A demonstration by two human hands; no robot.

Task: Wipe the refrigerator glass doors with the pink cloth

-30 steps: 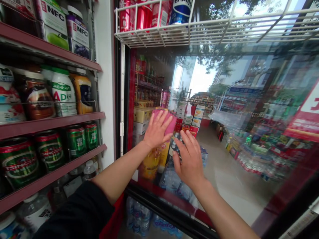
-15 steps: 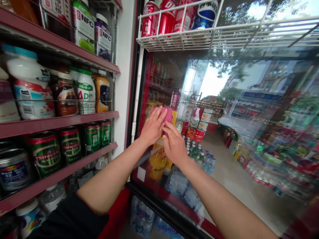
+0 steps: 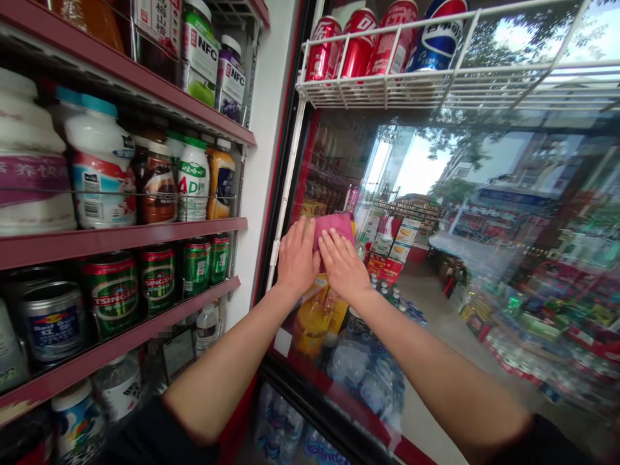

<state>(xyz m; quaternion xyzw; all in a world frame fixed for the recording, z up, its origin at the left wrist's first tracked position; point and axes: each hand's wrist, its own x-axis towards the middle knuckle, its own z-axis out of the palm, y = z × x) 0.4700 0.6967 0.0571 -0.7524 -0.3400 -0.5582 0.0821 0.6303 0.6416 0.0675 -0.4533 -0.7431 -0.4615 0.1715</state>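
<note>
A folded pink cloth lies against the inner side of the glass door. My right hand is over its lower part, fingers together, holding it to the glass. My left hand is beside the cloth's left edge with its fingers stretched out flat near the door's hinge side. Its thumb is close to the right hand. The fingertips of both hands point upward.
Left of me, the cooler's shelves carry bottles and cans. A white wire rack on the door holds red and blue cans. Packs of water bottles stand below the door's black edge. The glass mirrors a street.
The right hand has moved up onto the cloth, and the left hand now lies at its left side. More of the cloth shows. The view has shifted left.
</note>
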